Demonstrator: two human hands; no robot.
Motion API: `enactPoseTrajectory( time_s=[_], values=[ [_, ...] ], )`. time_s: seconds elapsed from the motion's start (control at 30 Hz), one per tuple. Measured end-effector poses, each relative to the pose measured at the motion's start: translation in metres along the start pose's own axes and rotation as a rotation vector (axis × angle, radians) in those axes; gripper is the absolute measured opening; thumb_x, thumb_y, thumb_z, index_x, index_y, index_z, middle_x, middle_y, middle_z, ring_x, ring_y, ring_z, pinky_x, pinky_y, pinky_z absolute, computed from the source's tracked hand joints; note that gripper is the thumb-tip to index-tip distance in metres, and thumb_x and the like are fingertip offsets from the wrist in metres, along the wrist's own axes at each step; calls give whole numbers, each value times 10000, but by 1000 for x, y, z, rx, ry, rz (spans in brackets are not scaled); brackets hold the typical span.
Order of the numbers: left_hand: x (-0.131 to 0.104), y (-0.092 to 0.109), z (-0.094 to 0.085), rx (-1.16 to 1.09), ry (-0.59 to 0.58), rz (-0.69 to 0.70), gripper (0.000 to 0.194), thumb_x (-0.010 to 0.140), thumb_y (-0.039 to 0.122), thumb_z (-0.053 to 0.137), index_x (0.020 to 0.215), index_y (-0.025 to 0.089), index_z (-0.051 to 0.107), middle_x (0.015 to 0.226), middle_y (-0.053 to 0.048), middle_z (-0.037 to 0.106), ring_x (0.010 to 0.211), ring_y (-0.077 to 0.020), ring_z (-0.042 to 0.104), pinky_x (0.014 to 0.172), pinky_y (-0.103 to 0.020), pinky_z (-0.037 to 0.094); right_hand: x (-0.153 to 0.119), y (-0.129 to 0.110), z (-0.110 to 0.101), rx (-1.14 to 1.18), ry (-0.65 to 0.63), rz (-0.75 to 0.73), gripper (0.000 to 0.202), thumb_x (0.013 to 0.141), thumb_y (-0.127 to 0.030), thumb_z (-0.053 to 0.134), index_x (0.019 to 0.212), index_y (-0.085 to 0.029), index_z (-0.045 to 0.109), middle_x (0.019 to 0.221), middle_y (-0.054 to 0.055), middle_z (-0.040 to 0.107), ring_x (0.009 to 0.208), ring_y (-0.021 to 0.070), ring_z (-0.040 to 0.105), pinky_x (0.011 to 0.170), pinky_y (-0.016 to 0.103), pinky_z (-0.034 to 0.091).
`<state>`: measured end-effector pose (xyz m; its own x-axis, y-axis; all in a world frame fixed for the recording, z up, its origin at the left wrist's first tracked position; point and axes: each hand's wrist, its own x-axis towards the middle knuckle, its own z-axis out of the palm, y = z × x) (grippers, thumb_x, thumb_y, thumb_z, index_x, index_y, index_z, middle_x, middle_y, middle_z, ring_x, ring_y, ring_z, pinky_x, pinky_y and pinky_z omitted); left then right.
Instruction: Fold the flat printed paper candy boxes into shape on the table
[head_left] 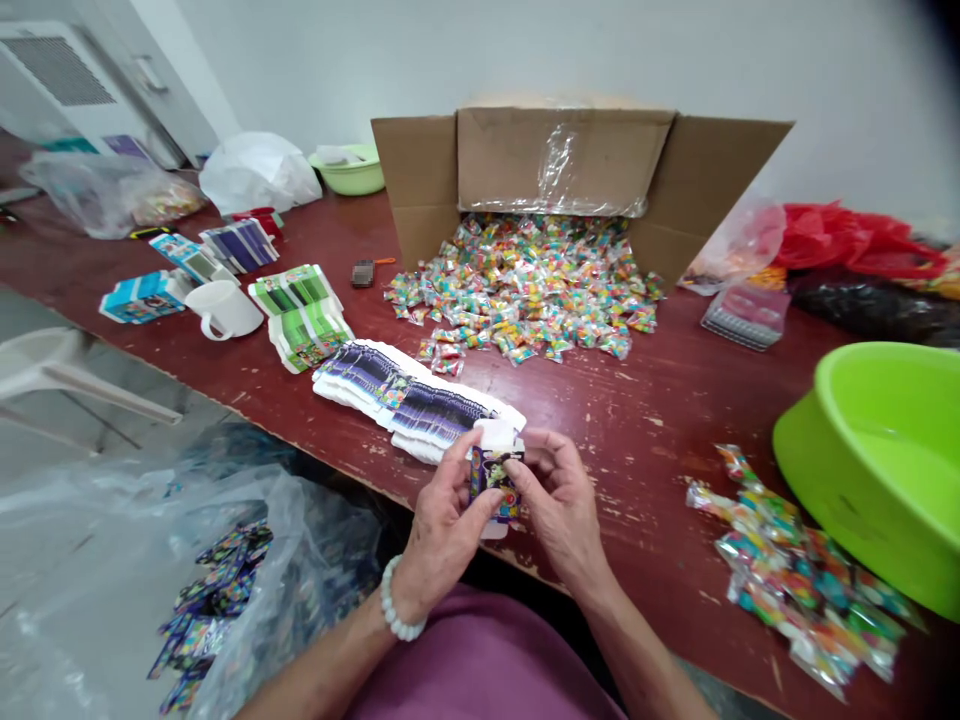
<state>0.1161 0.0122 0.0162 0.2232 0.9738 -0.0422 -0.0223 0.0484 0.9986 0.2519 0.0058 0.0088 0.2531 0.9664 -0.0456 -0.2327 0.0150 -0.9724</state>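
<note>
A small dark printed box (pixel 493 484) with white end flaps is held upright between both hands near the table's front edge. My left hand (pixel 448 520) grips its left side, thumb across the lower front. My right hand (pixel 559 505) holds the right side, its thumb on the upper front. Just behind the box lies a long fanned row of flat purple cartons (pixel 435 405). Farther back, many small wrapped candies (pixel 525 290) spill out of an open cardboard box (pixel 562 160) lying against the wall.
Green cartons (pixel 304 315), a white mug (pixel 223 308) and blue cartons (pixel 146 296) stand left. At right are a green basin (pixel 877 460) and a loose candy pile (pixel 802 570). A plastic bag (pixel 277 570) with dark filled packs hangs below the left edge.
</note>
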Motion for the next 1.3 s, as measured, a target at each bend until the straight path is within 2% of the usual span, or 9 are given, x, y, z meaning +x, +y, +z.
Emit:
enactPoseTrajectory(
  time_s=[0.13,0.27,0.4,0.5,0.6,0.67,0.83,1.13,1.3],
  values=[
    [-1,-3,-3,-79,-95,-54,468,853,224,658,1306,256,548,1225,-50,648,1034,-178,629,880,-267,518,-4,6,-7,-93,23,-50,158,866,-354,669,938,-215,690,882,9,702,807,153,631,767,278,489],
    [0,0,-9,-159,-236,-145,312,873,279,646,1173,210,600,1019,-43,677,882,-164,622,775,-257,514,0,1,-20,-147,-77,43,235,833,-398,703,747,-179,706,760,13,670,724,154,586,714,283,467],
    [0,5,-9,22,-219,-63,232,905,292,608,1117,212,660,1073,-47,674,965,-181,604,874,-269,476,4,-10,-25,-17,-123,153,271,751,-372,793,953,-217,699,816,7,682,725,161,604,690,289,482],
    [-3,6,-7,-66,-169,-87,360,879,303,652,1229,246,587,1100,-48,678,976,-189,621,871,-279,484,6,-16,-26,-71,-220,124,239,793,-359,761,988,-231,706,832,18,685,733,165,609,676,287,487],
    [-4,6,-7,-294,-174,-259,599,844,329,706,1358,284,402,1027,-40,685,895,-180,663,795,-286,519,7,-17,-25,-233,-230,-39,141,828,-340,729,788,-205,721,803,30,679,737,160,600,686,281,475],
    [-3,7,-7,-386,-252,-384,566,881,410,651,1362,262,391,966,-48,682,799,-178,688,721,-286,535,6,-17,-24,-261,-225,-91,139,848,-340,707,802,-210,719,763,19,661,678,149,597,646,274,474],
    [2,4,-4,-420,-285,-516,615,904,639,462,1338,204,477,754,-31,657,483,-140,613,466,-233,462,3,-21,-19,-139,-439,93,206,920,-403,599,923,-214,679,703,-9,637,513,132,614,531,277,503],
    [9,-1,3,-213,-236,-459,646,882,697,425,904,109,692,710,-66,660,477,-118,561,462,-224,436,10,-16,-15,-87,-327,198,226,837,-399,697,825,-181,640,610,-6,674,435,131,608,410,227,474],
    [7,-4,2,-184,-199,-407,603,884,672,458,915,120,698,701,-56,655,505,-123,567,462,-218,435,11,-16,-13,-169,-241,111,203,832,-376,700,776,-186,652,633,-7,676,445,119,592,422,225,469]
  ],
)
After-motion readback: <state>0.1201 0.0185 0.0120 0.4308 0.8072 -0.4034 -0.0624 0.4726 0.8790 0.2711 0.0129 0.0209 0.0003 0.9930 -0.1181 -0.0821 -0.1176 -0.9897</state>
